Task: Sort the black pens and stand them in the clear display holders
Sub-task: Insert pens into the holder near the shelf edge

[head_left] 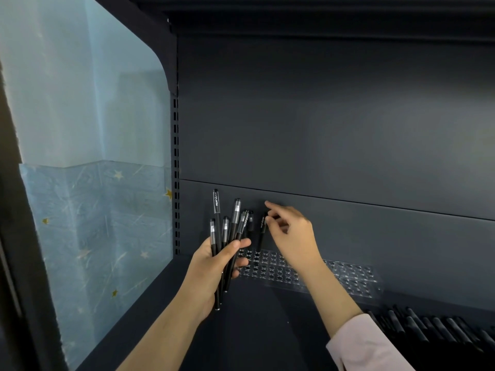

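My left hand [214, 266] grips a fanned bunch of several black pens [223, 236], caps up, just left of the clear display holder [270, 267]. That holder is a flat clear block with rows of round holes, lying on the dark shelf. One black pen [250, 222] stands upright in its back left corner. My right hand [292, 231] pinches the cap of another black pen [262, 231], which stands upright over the holder's back row. A second clear holder [356, 278] lies to the right.
A pile of black pens [434, 329] lies on the dark shelf [267, 330] at the lower right. The grey back panel [321, 129] rises close behind the holders. A slotted upright [176, 183] and a clear side panel [93, 183] bound the shelf on the left.
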Action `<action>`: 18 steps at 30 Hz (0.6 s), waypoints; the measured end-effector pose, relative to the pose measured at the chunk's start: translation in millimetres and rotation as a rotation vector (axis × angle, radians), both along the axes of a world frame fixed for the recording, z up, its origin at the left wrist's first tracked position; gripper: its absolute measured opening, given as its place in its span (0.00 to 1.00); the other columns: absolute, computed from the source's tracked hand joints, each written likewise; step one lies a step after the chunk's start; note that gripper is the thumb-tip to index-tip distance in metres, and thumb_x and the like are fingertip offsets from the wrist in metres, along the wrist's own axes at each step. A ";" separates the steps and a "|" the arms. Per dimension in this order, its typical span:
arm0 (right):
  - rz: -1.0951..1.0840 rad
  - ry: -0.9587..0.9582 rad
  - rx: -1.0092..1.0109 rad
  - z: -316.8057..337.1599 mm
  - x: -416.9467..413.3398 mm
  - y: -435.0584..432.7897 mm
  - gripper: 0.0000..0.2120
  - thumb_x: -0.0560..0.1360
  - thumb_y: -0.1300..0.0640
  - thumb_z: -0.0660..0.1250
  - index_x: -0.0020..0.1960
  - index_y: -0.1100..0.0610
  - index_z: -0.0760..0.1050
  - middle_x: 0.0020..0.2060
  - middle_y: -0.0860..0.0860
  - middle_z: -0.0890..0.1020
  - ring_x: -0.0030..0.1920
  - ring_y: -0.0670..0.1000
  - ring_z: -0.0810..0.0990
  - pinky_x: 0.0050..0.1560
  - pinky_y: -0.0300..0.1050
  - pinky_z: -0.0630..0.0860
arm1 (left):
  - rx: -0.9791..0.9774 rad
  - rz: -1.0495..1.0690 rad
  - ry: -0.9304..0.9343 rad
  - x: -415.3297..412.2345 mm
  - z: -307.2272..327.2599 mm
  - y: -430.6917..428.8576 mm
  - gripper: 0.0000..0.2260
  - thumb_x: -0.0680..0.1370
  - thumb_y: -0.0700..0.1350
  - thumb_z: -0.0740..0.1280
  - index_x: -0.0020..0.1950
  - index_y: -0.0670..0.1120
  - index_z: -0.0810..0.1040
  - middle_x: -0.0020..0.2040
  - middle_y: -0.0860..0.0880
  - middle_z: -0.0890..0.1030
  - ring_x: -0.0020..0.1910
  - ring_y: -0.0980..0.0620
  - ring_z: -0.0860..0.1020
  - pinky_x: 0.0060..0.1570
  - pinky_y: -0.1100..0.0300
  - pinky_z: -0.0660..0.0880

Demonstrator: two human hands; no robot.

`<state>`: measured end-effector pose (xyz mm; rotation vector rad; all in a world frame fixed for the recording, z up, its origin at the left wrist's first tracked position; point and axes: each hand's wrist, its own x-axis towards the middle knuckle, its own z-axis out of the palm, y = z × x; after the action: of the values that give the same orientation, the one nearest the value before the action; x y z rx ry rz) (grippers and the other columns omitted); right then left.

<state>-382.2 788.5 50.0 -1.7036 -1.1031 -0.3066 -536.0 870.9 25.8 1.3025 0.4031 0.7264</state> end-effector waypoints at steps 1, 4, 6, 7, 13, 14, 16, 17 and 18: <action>0.028 0.048 0.012 4.7 -4.4 -1.4 0.14 0.77 0.59 0.67 0.62 0.51 0.78 0.49 0.45 0.81 0.46 0.40 0.78 0.47 0.29 0.74 | -0.002 -0.006 -0.002 0.2 0.1 -0.7 0.09 0.80 0.43 0.67 0.59 0.47 0.74 0.51 0.53 0.86 0.40 0.54 0.83 0.40 0.60 0.77; 0.218 0.254 -0.025 17.4 -18.7 -2.2 0.11 0.76 0.56 0.69 0.58 0.50 0.80 0.47 0.44 0.83 0.48 0.39 0.80 0.51 0.33 0.75 | -0.019 -0.025 -0.025 1.0 -0.6 -2.5 0.10 0.80 0.43 0.67 0.60 0.47 0.74 0.51 0.51 0.86 0.41 0.53 0.82 0.41 0.58 0.76; 0.341 0.388 -0.022 20.5 -25.1 -0.9 0.10 0.75 0.59 0.70 0.56 0.53 0.80 0.46 0.48 0.84 0.47 0.42 0.81 0.52 0.38 0.78 | -0.032 -0.045 -0.052 1.5 -1.0 -3.4 0.10 0.80 0.43 0.66 0.61 0.47 0.74 0.52 0.50 0.86 0.40 0.53 0.82 0.41 0.58 0.76; 0.383 0.445 -0.004 21.3 -27.6 -0.8 0.09 0.75 0.60 0.71 0.55 0.54 0.80 0.45 0.50 0.84 0.45 0.44 0.82 0.51 0.39 0.78 | -0.030 -0.054 -0.061 1.6 -0.9 -3.6 0.10 0.80 0.43 0.66 0.61 0.48 0.75 0.52 0.50 0.86 0.40 0.53 0.82 0.41 0.58 0.76; 0.292 0.494 0.282 32.5 -16.3 -8.1 0.11 0.73 0.63 0.72 0.54 0.55 0.76 0.44 0.57 0.85 0.47 0.55 0.84 0.52 0.46 0.80 | -0.085 -0.049 -0.061 3.0 -1.9 -0.7 0.09 0.80 0.44 0.66 0.60 0.47 0.76 0.52 0.49 0.86 0.46 0.46 0.85 0.42 0.55 0.80; 0.231 0.456 0.376 35.7 -10.8 -11.6 0.11 0.73 0.63 0.72 0.53 0.55 0.76 0.43 0.56 0.84 0.46 0.54 0.84 0.52 0.47 0.80 | -0.087 -0.029 -0.043 2.4 -2.2 1.2 0.09 0.80 0.45 0.66 0.60 0.48 0.76 0.51 0.50 0.86 0.44 0.46 0.85 0.40 0.56 0.79; 0.108 0.340 0.473 38.8 -1.6 -19.7 0.09 0.75 0.62 0.70 0.53 0.54 0.76 0.41 0.52 0.84 0.45 0.51 0.83 0.51 0.44 0.79 | -0.070 0.013 0.007 1.8 -2.6 5.1 0.09 0.80 0.46 0.66 0.60 0.48 0.76 0.49 0.51 0.86 0.36 0.50 0.82 0.33 0.60 0.75; 0.057 0.287 0.477 38.1 0.9 -23.0 0.09 0.75 0.62 0.70 0.53 0.54 0.75 0.42 0.50 0.83 0.45 0.48 0.83 0.50 0.40 0.78 | -0.072 0.031 0.022 2.2 -3.0 6.5 0.09 0.80 0.46 0.66 0.59 0.48 0.76 0.48 0.50 0.86 0.32 0.53 0.78 0.30 0.62 0.71; 0.015 0.244 0.464 36.0 2.0 -24.9 0.09 0.76 0.61 0.69 0.54 0.54 0.75 0.42 0.49 0.83 0.45 0.46 0.82 0.48 0.36 0.76 | -0.084 0.043 0.027 3.3 -3.8 7.6 0.08 0.80 0.46 0.65 0.59 0.47 0.76 0.46 0.49 0.86 0.30 0.55 0.75 0.28 0.63 0.69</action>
<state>-380.2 763.6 85.9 -1.2801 -0.7906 -0.3078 -532.7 878.5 22.0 1.2288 0.4795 0.7212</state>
